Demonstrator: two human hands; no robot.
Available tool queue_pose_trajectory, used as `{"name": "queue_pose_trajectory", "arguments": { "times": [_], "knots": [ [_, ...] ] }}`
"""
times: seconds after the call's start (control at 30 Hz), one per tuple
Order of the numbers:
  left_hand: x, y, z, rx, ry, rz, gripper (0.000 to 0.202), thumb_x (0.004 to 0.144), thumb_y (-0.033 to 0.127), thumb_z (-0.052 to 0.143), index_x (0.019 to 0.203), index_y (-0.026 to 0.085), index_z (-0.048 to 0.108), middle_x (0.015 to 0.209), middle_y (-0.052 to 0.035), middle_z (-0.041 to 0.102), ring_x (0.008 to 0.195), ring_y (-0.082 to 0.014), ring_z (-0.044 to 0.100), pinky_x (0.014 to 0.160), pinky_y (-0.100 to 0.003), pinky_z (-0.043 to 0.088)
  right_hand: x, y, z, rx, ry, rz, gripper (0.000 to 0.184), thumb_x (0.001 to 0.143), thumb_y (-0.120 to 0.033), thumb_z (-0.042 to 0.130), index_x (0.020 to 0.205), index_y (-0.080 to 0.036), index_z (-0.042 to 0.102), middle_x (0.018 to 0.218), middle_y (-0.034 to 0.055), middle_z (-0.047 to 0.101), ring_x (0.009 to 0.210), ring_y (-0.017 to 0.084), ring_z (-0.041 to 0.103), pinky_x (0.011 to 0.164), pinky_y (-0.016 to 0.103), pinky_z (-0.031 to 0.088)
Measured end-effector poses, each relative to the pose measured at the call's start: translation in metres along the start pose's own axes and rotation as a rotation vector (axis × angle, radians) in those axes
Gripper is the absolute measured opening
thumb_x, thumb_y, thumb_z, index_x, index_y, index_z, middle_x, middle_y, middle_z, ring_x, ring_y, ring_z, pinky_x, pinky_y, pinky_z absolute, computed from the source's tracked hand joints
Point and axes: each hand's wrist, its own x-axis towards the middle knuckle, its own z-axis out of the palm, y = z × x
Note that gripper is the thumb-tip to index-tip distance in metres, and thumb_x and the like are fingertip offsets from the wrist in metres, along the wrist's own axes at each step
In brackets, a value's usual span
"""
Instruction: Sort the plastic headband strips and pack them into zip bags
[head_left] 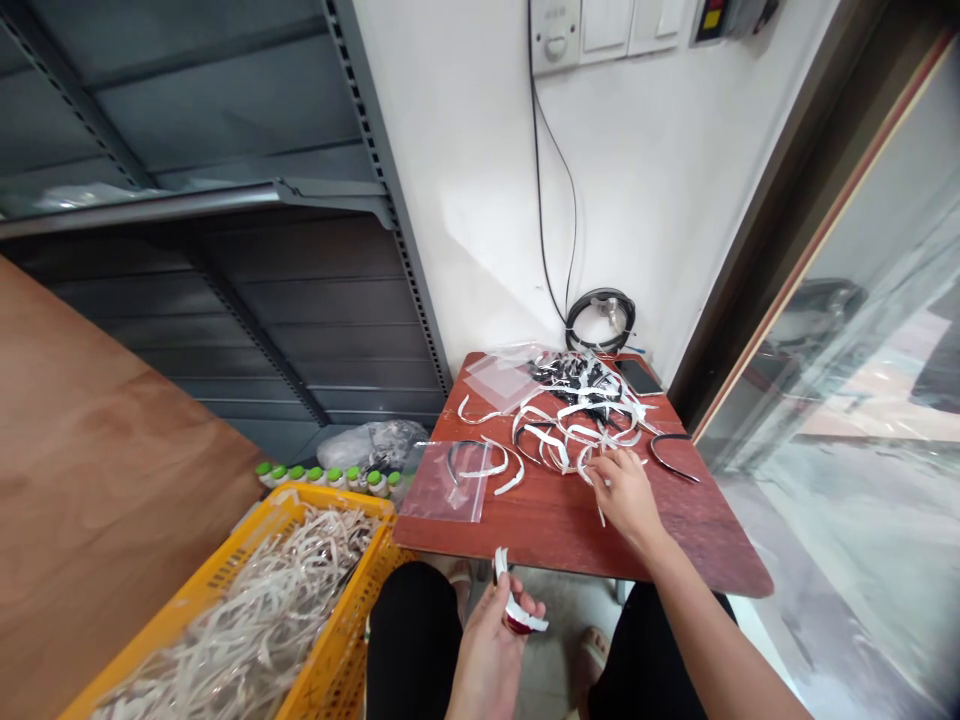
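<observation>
My left hand (pixel 499 625) is closed around a bent headband (pixel 527 616), white with a dark red edge, in front of the table's near side. Its white end sticks up past my thumb; the part in the palm is hidden. My right hand (pixel 621 490) reaches over the table with fingers pinched at a thin white headband (pixel 582 462) at the near edge of a tangled pile. White curved headbands (pixel 551 445) and black ones lie in that pile. A single black headband (pixel 675 462) rests to the right of my right hand.
Clear plastic bags (pixel 442 485) lie on the red-brown table (pixel 525 535), with a dark phone (pixel 637 377) at the back. Coiled black cable (pixel 600 320) leans on the wall. To the left stand a yellow crate (pixel 225 570) of pale strips and several green-capped bottles (pixel 336 478).
</observation>
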Motion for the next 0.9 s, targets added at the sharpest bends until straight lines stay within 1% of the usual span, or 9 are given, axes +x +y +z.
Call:
{"name": "queue_pose_trajectory", "arguments": {
  "times": [0.13, 0.2, 0.3, 0.43, 0.5, 0.6, 0.7, 0.8, 0.9],
  "knots": [
    [-0.001, -0.001, -0.001, 0.001, 0.010, 0.002, 0.024, 0.071, 0.035, 0.071, 0.074, 0.013, 0.061, 0.064, -0.0014, 0.056, 0.064, -0.0140, 0.056, 0.075, -0.032, 0.046, 0.019, -0.013, 0.012, -0.073, -0.072, -0.033, 0.019, 0.088, -0.024, 0.051, 0.082, -0.022, 0.069, 0.087, 0.0090, 0.057, 0.090, 0.025, 0.046, 0.078, 0.034, 0.036],
    [-0.002, -0.001, -0.002, 0.003, 0.018, 0.012, 0.024, 0.070, 0.034, 0.072, 0.074, 0.013, 0.061, 0.064, -0.0014, 0.056, 0.064, -0.0139, 0.056, 0.076, -0.032, 0.046, 0.024, -0.014, 0.019, -0.107, -0.099, -0.034, 0.019, 0.086, -0.022, 0.052, 0.077, -0.021, 0.069, 0.085, 0.0104, 0.056, 0.089, 0.026, 0.045, 0.074, 0.034, 0.036],
    [-0.002, 0.001, -0.005, 0.000, 0.024, 0.022, 0.023, 0.070, 0.034, 0.071, 0.074, 0.013, 0.061, 0.064, -0.0013, 0.056, 0.064, -0.0138, 0.055, 0.076, -0.032, 0.046, 0.027, -0.011, 0.025, -0.137, -0.132, -0.049, 0.023, 0.085, -0.018, 0.049, 0.072, -0.019, 0.067, 0.083, 0.0107, 0.056, 0.087, 0.025, 0.045, 0.074, 0.034, 0.035],
    [-0.003, 0.002, -0.007, -0.010, 0.018, 0.021, 0.023, 0.073, 0.034, 0.069, 0.075, 0.013, 0.061, 0.063, -0.0017, 0.056, 0.065, -0.0144, 0.056, 0.075, -0.031, 0.045, 0.026, -0.005, 0.025, -0.156, -0.148, -0.059, 0.024, 0.086, -0.014, 0.045, 0.074, -0.017, 0.066, 0.083, 0.0105, 0.055, 0.086, 0.024, 0.045, 0.078, 0.035, 0.034],
    [-0.002, 0.001, -0.006, -0.019, 0.018, 0.028, 0.023, 0.073, 0.035, 0.069, 0.076, 0.013, 0.061, 0.064, -0.0019, 0.056, 0.065, -0.0144, 0.056, 0.074, -0.031, 0.044, 0.025, -0.008, 0.022, -0.159, -0.140, -0.062, 0.025, 0.087, -0.012, 0.043, 0.076, -0.016, 0.065, 0.083, 0.0111, 0.055, 0.086, 0.025, 0.045, 0.079, 0.036, 0.033],
    [-0.001, -0.001, -0.005, -0.023, 0.023, 0.026, 0.026, 0.070, 0.036, 0.071, 0.075, 0.013, 0.061, 0.064, -0.0019, 0.057, 0.064, -0.0144, 0.056, 0.072, -0.031, 0.044, 0.024, -0.026, 0.019, -0.146, -0.129, -0.099, 0.027, 0.091, -0.014, 0.038, 0.084, -0.015, 0.065, 0.086, 0.0114, 0.055, 0.086, 0.025, 0.045, 0.081, 0.036, 0.033],
    [-0.001, -0.004, -0.002, -0.028, 0.010, 0.016, 0.026, 0.069, 0.037, 0.072, 0.075, 0.013, 0.062, 0.064, -0.0018, 0.057, 0.063, -0.0143, 0.055, 0.073, -0.031, 0.043, 0.024, -0.057, 0.021, -0.109, -0.151, -0.200, 0.025, 0.093, -0.020, 0.039, 0.095, -0.018, 0.064, 0.094, 0.0103, 0.057, 0.091, 0.024, 0.046, 0.083, 0.035, 0.034],
    [-0.002, -0.005, -0.001, -0.046, -0.003, 0.013, 0.024, 0.071, 0.035, 0.071, 0.075, 0.013, 0.062, 0.063, -0.0016, 0.056, 0.064, -0.0134, 0.054, 0.076, -0.032, 0.042, 0.027, -0.087, 0.030, -0.076, -0.197, -0.325, 0.021, 0.091, -0.025, 0.047, 0.106, -0.022, 0.061, 0.108, 0.0080, 0.057, 0.101, 0.024, 0.045, 0.085, 0.034, 0.035],
    [-0.002, -0.005, -0.004, -0.044, 0.014, 0.018, 0.026, 0.070, 0.037, 0.071, 0.074, 0.013, 0.061, 0.062, -0.0016, 0.056, 0.063, -0.0134, 0.053, 0.071, -0.030, 0.042, 0.033, -0.104, 0.043, -0.069, -0.231, -0.398, 0.027, 0.088, -0.030, 0.054, 0.114, -0.023, 0.058, 0.122, 0.0072, 0.053, 0.111, 0.025, 0.041, 0.088, 0.035, 0.035]
  ]
}}
